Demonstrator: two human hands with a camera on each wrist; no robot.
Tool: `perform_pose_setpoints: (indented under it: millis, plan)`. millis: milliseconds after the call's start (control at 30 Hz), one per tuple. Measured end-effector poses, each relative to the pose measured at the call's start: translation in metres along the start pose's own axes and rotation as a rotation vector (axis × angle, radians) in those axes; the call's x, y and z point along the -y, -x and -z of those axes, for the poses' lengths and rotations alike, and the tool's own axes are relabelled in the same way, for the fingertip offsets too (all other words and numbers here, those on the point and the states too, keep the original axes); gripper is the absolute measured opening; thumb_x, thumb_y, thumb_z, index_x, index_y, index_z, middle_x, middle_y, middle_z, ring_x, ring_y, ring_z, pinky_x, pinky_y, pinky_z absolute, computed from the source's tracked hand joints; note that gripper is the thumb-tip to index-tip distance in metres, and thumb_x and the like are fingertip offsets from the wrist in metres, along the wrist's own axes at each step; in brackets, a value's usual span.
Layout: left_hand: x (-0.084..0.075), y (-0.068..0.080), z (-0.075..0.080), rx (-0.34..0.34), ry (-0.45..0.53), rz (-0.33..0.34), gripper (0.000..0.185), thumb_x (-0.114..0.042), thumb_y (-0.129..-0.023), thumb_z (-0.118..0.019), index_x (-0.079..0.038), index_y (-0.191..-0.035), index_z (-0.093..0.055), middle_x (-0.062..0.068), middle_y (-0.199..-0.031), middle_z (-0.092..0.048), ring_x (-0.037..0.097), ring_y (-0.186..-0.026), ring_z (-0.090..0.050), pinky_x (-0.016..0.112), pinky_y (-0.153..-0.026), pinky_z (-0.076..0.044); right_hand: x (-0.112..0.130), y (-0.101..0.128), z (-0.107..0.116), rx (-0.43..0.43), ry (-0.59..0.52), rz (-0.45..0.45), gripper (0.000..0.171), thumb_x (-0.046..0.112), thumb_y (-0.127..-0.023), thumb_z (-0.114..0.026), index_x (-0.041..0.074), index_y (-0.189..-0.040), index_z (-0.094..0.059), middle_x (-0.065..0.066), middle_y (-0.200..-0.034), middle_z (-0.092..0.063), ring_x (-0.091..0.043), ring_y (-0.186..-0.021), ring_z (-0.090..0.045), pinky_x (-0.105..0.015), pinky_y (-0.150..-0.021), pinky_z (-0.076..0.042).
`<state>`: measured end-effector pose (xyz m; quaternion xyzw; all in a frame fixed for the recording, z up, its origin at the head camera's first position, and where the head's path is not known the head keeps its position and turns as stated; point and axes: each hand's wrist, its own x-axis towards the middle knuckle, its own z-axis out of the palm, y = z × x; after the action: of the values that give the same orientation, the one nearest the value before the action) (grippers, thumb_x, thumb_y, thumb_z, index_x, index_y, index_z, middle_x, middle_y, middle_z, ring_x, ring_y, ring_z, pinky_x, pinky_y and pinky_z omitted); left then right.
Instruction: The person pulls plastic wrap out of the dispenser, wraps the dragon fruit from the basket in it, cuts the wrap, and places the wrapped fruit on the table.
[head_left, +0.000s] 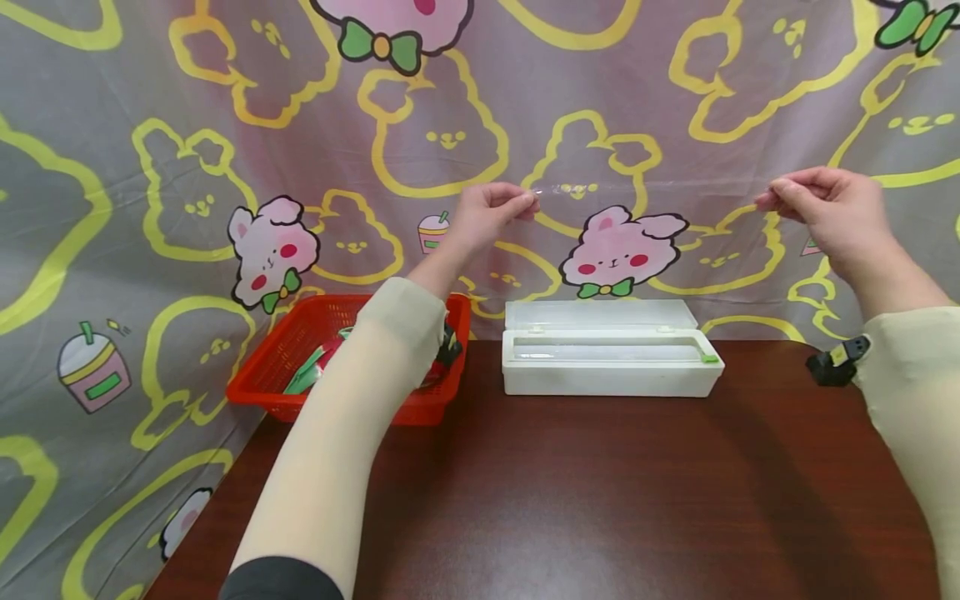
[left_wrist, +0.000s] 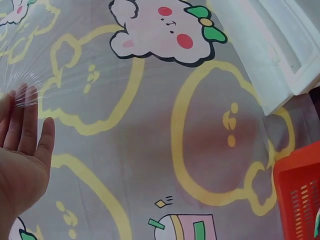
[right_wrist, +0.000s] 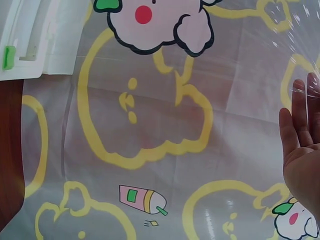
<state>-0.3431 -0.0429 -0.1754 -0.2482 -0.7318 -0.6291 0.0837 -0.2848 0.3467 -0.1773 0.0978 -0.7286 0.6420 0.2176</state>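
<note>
Pinching the top edge of a sheet of clear cling film (head_left: 645, 250), the left hand (head_left: 487, 212) and the right hand (head_left: 825, 208) hold it stretched in the air above the far edge of the desk (head_left: 570, 500). Each hand grasps one upper corner between thumb and fingertips, so the film spans the gap between them and hangs down toward the white dispenser box (head_left: 607, 362) below. In the left wrist view the film bunches into fine wrinkles right at the fingers (left_wrist: 25, 107); in the right wrist view it glints beside the fingertips (right_wrist: 300, 107). The film is so transparent that its lower edge cannot be made out.

The dispenser box sits at the far edge of the desk, near the middle, its lid tipped open backward and a small green tab (head_left: 709, 359) at its right end. Just left of it, at the far left corner, stands a red plastic basket (head_left: 300, 367) holding green-and-white items, partly hidden by the left forearm. A small black object (head_left: 836, 362) lies near the far right corner.
</note>
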Motion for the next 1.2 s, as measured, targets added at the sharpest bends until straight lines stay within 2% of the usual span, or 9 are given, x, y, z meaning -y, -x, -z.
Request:
perform_pose_setpoints:
  millis: [167,333,467,700,833,1000,1200]
  plan:
    - [-0.005,-0.004,0.001,-0.013,0.008,-0.005,0.021,-0.009,-0.091,-0.067,0.007,-0.104,-0.07,0.016,-0.097,-0.071,0.022,-0.087,-0.069,0.027,-0.086,-0.052,0.002,-0.002,-0.002,-0.006,-0.086,0.036,0.007,0.011,-0.088,-0.07,0.008,-0.092,-0.075,0.003,-0.077,-0.073,-0.004,-0.074,-0.069,-0.009,-0.07,-0.049]
    - [-0.01,-0.005,0.002,-0.022,-0.026,-0.013,0.022,-0.011,-0.092,-0.067,0.006,-0.105,-0.071,0.016,-0.097,-0.072,0.018,-0.085,-0.07,0.024,-0.08,-0.052,0.005,-0.003,-0.002,0.001,-0.19,0.071,0.008,0.007,-0.087,-0.071,0.003,-0.093,-0.074,-0.001,-0.075,-0.073,-0.007,-0.071,-0.07,-0.011,-0.07,-0.05]
    - [-0.014,-0.004,0.004,-0.025,-0.05,-0.009,0.022,-0.015,-0.092,-0.067,0.002,-0.107,-0.072,0.012,-0.097,-0.073,0.015,-0.087,-0.069,0.024,-0.078,-0.051,0.008,-0.003,-0.001,-0.005,-0.225,0.077,0.009,0.005,-0.086,-0.072,0.002,-0.094,-0.074,-0.002,-0.075,-0.073,-0.008,-0.071,-0.07,-0.011,-0.069,-0.05]
    - [-0.02,-0.004,0.005,-0.026,-0.038,-0.012,0.023,-0.016,-0.091,-0.068,-0.001,-0.108,-0.072,0.009,-0.097,-0.073,0.014,-0.089,-0.068,0.024,-0.081,-0.05,0.014,-0.003,0.002,0.002,-0.3,0.107,0.012,0.003,-0.085,-0.072,-0.003,-0.095,-0.074,-0.006,-0.077,-0.073,-0.011,-0.071,-0.071,-0.015,-0.071,-0.052]
    - [-0.024,-0.004,0.006,-0.023,-0.021,-0.025,0.023,-0.015,-0.092,-0.068,0.001,-0.109,-0.072,0.01,-0.097,-0.073,0.015,-0.089,-0.068,0.025,-0.08,-0.05,0.017,-0.004,0.003,0.003,-0.313,0.118,0.012,0.002,-0.085,-0.071,-0.005,-0.095,-0.073,-0.007,-0.077,-0.073,-0.012,-0.07,-0.071,-0.016,-0.071,-0.052]
    - [-0.029,-0.003,0.008,-0.022,-0.004,-0.009,0.024,-0.016,-0.091,-0.068,0.0,-0.109,-0.072,0.008,-0.096,-0.073,0.015,-0.09,-0.068,0.024,-0.082,-0.05,0.021,-0.003,0.003,0.003,-0.325,0.113,0.01,0.0,-0.085,-0.071,-0.005,-0.094,-0.073,-0.008,-0.077,-0.073,-0.013,-0.07,-0.071,-0.017,-0.07,-0.053]
    - [-0.034,-0.002,0.008,-0.021,0.001,-0.022,0.023,-0.017,-0.091,-0.069,-0.001,-0.107,-0.072,0.007,-0.095,-0.073,0.016,-0.09,-0.068,0.025,-0.082,-0.05,0.027,-0.002,0.004,-0.01,-0.277,0.104,0.011,0.003,-0.086,-0.071,-0.002,-0.095,-0.074,-0.005,-0.079,-0.073,-0.011,-0.071,-0.071,-0.015,-0.069,-0.052]
